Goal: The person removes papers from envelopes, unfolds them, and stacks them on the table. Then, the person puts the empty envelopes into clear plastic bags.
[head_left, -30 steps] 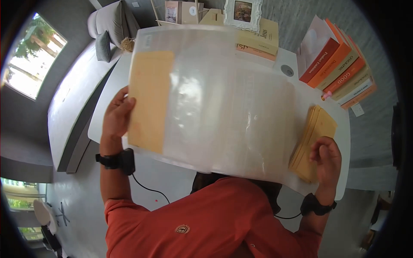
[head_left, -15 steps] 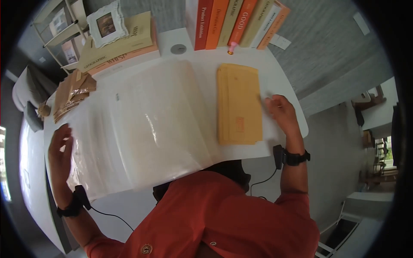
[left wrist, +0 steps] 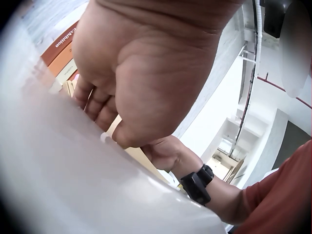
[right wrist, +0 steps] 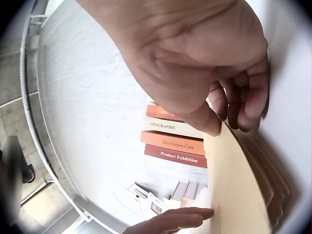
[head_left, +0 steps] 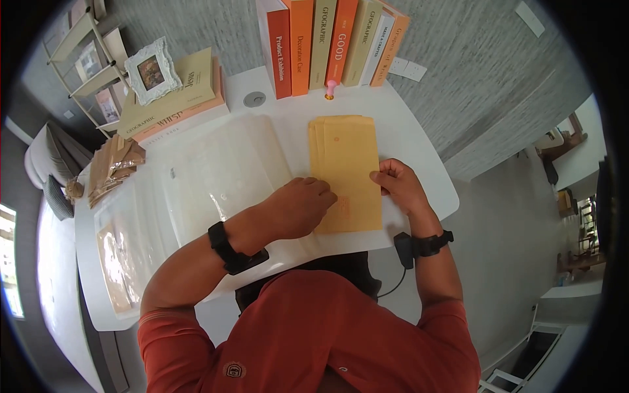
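A stack of yellow kraft envelopes (head_left: 350,150) lies on the white table in front of the person. My right hand (head_left: 401,187) pinches the right edge of the top envelope (right wrist: 234,180) between thumb and fingers; in the right wrist view that edge is lifted off the ones below. My left hand (head_left: 301,206) reaches across to the stack's left side, its fingertips resting on the top envelope with fingers loosely bent. Beneath the left forearm lie large clear plastic bags (head_left: 229,154). At the far left, another plastic bag (head_left: 118,262) shows a yellow envelope inside.
Upright books (head_left: 314,49) line the table's back, with a pink-handled stamp (head_left: 330,90) before them. Back left are stacked books (head_left: 170,98) bearing a white picture frame (head_left: 152,71). Wrapped brown packets (head_left: 114,167) lie at the left edge.
The plastic bag with the envelope inside was held up in my left hand, then laid at the left. My left hand moved right to the stack; my right hand took the top envelope's edge.
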A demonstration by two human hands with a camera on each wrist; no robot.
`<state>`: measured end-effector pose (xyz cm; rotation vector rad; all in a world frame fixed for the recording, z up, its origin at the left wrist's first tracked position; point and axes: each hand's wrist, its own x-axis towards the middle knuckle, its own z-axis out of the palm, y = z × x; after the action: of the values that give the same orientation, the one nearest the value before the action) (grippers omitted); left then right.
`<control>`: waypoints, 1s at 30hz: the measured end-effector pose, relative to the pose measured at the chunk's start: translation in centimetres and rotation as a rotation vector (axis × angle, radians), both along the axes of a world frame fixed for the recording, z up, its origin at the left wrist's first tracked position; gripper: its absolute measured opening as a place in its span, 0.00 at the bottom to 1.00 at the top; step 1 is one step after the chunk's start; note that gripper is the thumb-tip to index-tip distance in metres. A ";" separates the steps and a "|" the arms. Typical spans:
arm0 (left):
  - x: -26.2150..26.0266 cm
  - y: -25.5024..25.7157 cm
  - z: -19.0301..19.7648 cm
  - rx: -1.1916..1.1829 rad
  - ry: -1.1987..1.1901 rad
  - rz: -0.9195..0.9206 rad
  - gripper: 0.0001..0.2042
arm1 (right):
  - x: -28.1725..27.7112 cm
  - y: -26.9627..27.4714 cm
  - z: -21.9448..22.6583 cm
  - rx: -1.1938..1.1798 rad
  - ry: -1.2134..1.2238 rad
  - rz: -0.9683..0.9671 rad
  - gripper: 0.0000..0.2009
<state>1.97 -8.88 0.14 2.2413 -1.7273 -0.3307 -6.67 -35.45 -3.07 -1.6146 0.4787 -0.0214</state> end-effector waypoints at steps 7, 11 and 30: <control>0.1 0.9 0.0 -0.176 0.047 0.047 0.16 | -0.2 1.3 0.4 0.195 -0.176 -0.043 0.07; 1.0 3.2 2.5 -0.274 0.374 0.326 0.23 | -1.4 1.4 1.7 0.394 -0.312 -0.103 0.08; 2.2 18.5 4.5 -0.426 0.396 0.827 0.17 | 2.6 11.3 6.7 0.301 -0.550 0.241 0.15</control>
<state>4.13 9.64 4.62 2.1477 -0.5261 -0.1683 -4.10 -24.20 3.62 -1.2891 -0.1342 -0.1977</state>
